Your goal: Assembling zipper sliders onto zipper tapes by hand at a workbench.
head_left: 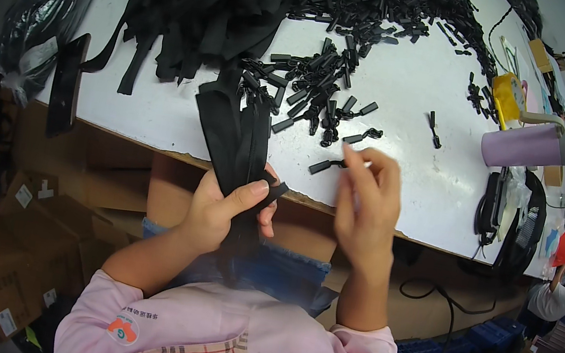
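My left hand [226, 208] is closed round a bundle of black zipper-like fabric strips [229, 138], thumb pressed on top, at the table's near edge. One strip's short end pokes out past the thumb. The strips run up toward a large heap of black strips [205, 9]. My right hand [370, 205], slightly blurred, hovers over the near edge with thumb and index finger apart. Close to its fingertips lies a black zipper puller [326, 166], its far end partly hidden by the fingers. Another puller [364, 137] rests just beyond.
Loose black pullers [320, 79] are scattered mid-table, with a bigger pile [399, 3] behind. A dark phone-like slab [67, 85] lies at the left edge. To the right are a lilac tumbler [524, 147] and a yellow packet [507, 101]. Cardboard boxes [18, 260] stand below left.
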